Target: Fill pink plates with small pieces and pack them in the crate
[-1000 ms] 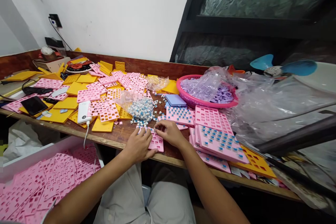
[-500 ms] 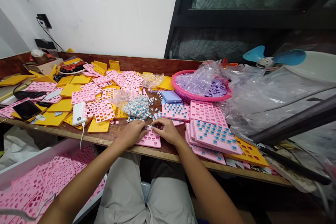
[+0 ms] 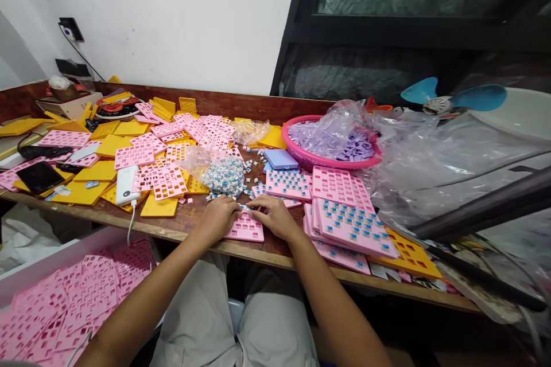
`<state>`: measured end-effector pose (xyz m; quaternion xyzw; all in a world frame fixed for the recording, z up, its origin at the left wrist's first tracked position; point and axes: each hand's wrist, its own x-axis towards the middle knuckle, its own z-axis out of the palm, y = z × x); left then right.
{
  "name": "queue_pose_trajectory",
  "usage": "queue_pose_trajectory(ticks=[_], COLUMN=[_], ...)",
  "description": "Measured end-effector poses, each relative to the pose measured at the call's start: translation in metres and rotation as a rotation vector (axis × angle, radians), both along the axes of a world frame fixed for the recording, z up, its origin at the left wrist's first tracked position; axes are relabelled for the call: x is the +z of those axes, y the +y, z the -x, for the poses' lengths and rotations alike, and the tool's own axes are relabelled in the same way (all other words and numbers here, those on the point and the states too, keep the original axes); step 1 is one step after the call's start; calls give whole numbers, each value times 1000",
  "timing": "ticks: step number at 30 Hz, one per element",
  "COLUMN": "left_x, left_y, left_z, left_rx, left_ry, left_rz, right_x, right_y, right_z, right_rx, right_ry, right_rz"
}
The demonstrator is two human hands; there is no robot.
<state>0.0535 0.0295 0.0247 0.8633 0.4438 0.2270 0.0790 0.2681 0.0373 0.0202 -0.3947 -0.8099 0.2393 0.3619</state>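
Note:
A pink keyboard plate [image 3: 246, 231] with rows of square holes lies flat at the table's front edge. My left hand [image 3: 220, 215] bends over its left side, fingers closed at the upper left part. On the other side my right hand [image 3: 274, 215] reaches over the upper right corner, thumb and fingertips drawn together at the holes. Whatever small piece the right fingertips may hold is too small to make out. Just beyond both hands is a heap of white and blue keyboard switches [image 3: 224, 176], partly in a clear bag.
At right stand stacked pink plates [image 3: 350, 226] fitted with blue switches. Behind them is a pink basket [image 3: 293, 155] of purple pieces. Yellow cases [image 3: 159, 206] and loose pink plates crowd the left, with a white power bank [image 3: 125, 184]. A bin [image 3: 64, 307] of pink plates stands below.
Both hands stay at the upper part of the pink plate, with only slight finger movement. The camera view has shifted a little.

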Motion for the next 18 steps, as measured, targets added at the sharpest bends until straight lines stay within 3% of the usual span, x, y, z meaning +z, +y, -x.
queue_pose_trajectory(ticks=[4,11,18], left_x=[1,-6,-7], left_y=[0,0,-4], left_z=[-2,-1,-2], left_rx=[-1,-1,5], left_ry=[87,60,154], left_rz=[-51,-75,-137], right_x=[-9,-27,-22], right_y=[2,4,1], right_z=[3,13,13], right_rx=[-7,-52,-99], right_ry=[-73,-210,-231], right_rz=[-64,-250,-171])
